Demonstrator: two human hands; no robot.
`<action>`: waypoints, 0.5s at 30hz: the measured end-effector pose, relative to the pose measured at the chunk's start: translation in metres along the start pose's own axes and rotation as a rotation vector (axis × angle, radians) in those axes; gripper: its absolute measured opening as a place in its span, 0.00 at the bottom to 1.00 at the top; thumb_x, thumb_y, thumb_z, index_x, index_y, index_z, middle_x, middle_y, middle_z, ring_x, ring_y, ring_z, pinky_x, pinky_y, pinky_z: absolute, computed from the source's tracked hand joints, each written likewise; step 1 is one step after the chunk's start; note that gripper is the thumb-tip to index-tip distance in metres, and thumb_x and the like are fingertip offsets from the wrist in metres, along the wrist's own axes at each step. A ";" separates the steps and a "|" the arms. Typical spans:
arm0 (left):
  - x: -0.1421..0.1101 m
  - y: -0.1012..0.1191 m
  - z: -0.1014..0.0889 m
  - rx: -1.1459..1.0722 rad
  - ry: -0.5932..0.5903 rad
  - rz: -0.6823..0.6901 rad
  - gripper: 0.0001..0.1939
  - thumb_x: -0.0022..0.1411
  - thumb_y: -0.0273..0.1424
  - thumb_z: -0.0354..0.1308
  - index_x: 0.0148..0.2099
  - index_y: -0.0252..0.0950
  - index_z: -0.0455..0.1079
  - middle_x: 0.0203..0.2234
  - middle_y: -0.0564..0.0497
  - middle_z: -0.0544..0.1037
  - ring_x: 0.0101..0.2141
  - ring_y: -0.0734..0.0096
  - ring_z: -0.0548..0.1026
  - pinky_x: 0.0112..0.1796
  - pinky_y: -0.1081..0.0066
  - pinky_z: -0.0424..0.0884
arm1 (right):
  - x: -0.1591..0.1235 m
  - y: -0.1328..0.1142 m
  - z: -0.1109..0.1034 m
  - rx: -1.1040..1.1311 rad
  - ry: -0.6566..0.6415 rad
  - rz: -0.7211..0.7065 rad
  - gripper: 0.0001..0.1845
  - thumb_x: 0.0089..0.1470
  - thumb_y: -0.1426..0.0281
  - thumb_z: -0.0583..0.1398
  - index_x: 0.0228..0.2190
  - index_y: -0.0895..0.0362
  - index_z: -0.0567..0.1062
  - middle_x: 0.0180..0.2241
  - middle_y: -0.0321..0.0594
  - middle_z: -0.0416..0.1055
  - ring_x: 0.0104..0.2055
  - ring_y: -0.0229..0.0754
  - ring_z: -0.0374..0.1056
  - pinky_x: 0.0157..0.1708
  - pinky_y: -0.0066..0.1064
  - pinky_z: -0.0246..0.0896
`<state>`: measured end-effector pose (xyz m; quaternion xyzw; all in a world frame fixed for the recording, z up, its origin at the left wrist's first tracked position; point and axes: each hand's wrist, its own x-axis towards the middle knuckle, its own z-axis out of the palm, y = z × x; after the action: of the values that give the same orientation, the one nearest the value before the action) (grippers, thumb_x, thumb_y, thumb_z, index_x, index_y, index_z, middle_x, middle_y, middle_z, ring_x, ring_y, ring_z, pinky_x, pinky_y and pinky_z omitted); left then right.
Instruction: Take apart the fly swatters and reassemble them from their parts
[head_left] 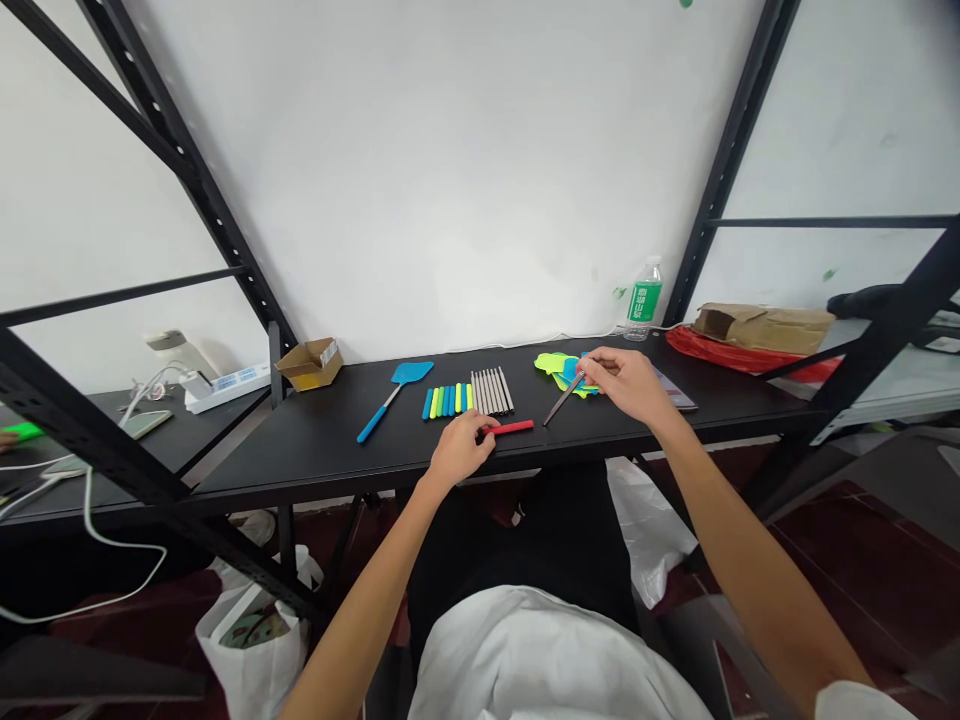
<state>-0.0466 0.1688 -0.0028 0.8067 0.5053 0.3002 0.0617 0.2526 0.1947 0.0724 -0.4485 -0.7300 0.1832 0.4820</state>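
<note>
My right hand [622, 378] is closed, pinching the upper end of a thin grey metal rod [561, 402], which slants down to the left toward the table. My left hand [463, 445] rests at the table's front edge, its fingers closed around the left end of a slim red stick [514, 427]. Behind the left hand lies a row of silver metal rods [492, 391]. Beside them is a row of blue and yellow-green handle sleeves [448, 401]. Flat blue and yellow-green swatter heads [553, 364] are piled near my right hand. A blue fly swatter [412, 373] lies to the left.
The black table [300, 450] stands against a white wall, between black metal uprights. A small open cardboard box [310, 366] sits at back left, a green-labelled water bottle [643, 300] at back right. Farther right, a cardboard box [765, 328] rests on red plastic.
</note>
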 end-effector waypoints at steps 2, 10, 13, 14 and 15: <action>0.000 0.000 0.000 -0.005 0.007 0.001 0.13 0.64 0.32 0.52 0.47 0.39 0.76 0.38 0.48 0.75 0.37 0.66 0.74 0.38 0.69 0.70 | -0.001 -0.003 -0.001 -0.008 0.016 -0.015 0.19 0.57 0.55 0.58 0.33 0.57 0.79 0.27 0.41 0.77 0.30 0.44 0.72 0.29 0.31 0.65; 0.000 -0.002 0.001 -0.001 0.005 -0.005 0.14 0.64 0.32 0.52 0.48 0.40 0.76 0.38 0.49 0.75 0.37 0.66 0.74 0.39 0.69 0.70 | -0.003 -0.011 -0.001 -0.048 0.035 -0.050 0.20 0.57 0.54 0.58 0.32 0.57 0.79 0.27 0.41 0.77 0.29 0.44 0.70 0.28 0.31 0.63; 0.000 -0.001 0.001 -0.011 0.003 -0.007 0.14 0.64 0.32 0.52 0.48 0.40 0.76 0.38 0.49 0.75 0.37 0.66 0.74 0.39 0.69 0.70 | -0.003 -0.011 0.001 -0.056 0.044 -0.054 0.20 0.56 0.53 0.59 0.33 0.57 0.79 0.27 0.42 0.77 0.30 0.45 0.71 0.28 0.32 0.63; 0.000 -0.001 0.001 -0.013 0.003 -0.008 0.14 0.64 0.32 0.52 0.48 0.40 0.76 0.38 0.49 0.75 0.37 0.66 0.74 0.39 0.69 0.70 | -0.003 -0.011 0.002 -0.062 0.046 -0.055 0.20 0.56 0.53 0.59 0.33 0.57 0.79 0.27 0.42 0.76 0.30 0.45 0.71 0.28 0.32 0.63; 0.000 -0.001 0.001 -0.013 0.004 -0.008 0.14 0.65 0.32 0.52 0.48 0.40 0.76 0.38 0.49 0.75 0.37 0.66 0.74 0.39 0.69 0.70 | -0.003 -0.011 0.003 -0.070 0.043 -0.057 0.20 0.56 0.53 0.59 0.32 0.57 0.79 0.27 0.42 0.76 0.29 0.45 0.70 0.28 0.32 0.63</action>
<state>-0.0468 0.1694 -0.0036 0.8035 0.5068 0.3050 0.0671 0.2454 0.1864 0.0770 -0.4479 -0.7379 0.1340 0.4867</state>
